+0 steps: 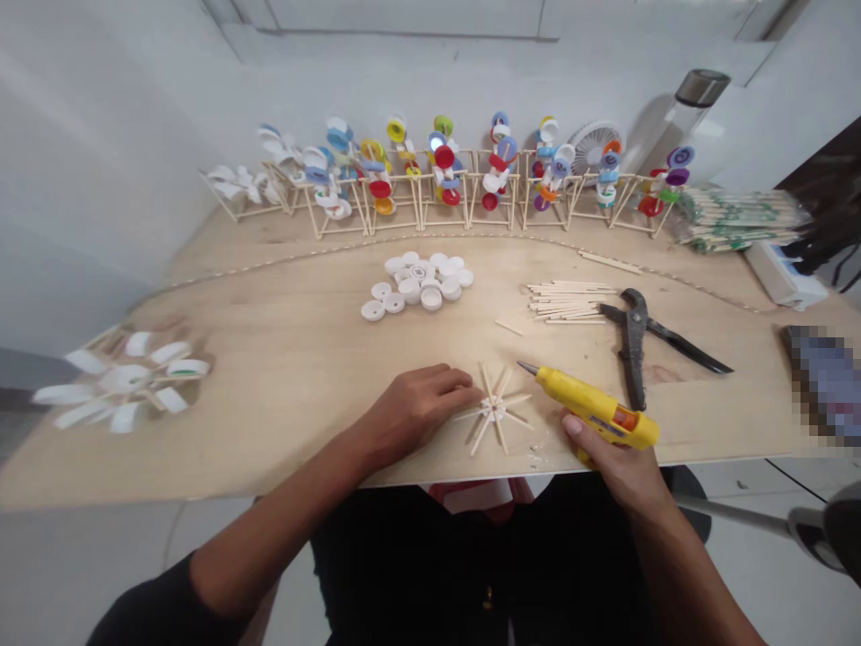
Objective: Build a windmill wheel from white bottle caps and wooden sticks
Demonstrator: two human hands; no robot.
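Note:
My right hand (615, 453) is wrapped round a yellow glue gun (592, 404), whose metal nozzle points left. My left hand (427, 408) is closed, its fingertips at the left side of a small wheel of wooden sticks (493, 411), pinching a spoke there. The wheel lies flat near the table's front edge, with several sticks fanning out from a white hub. The glue gun's nozzle is up and right of the wheel, apart from it. A lone short stick (509, 327) lies beyond the wheel.
White bottle caps (421, 283) sit mid-table. Loose sticks (571, 301) and black cutting pliers (636, 345) lie to the right. A larger white wheel (127, 381) stands at left. Colourful cap wheels on stick frames (444, 179) line the back, with a bottle (686, 117) and a power strip (787, 276).

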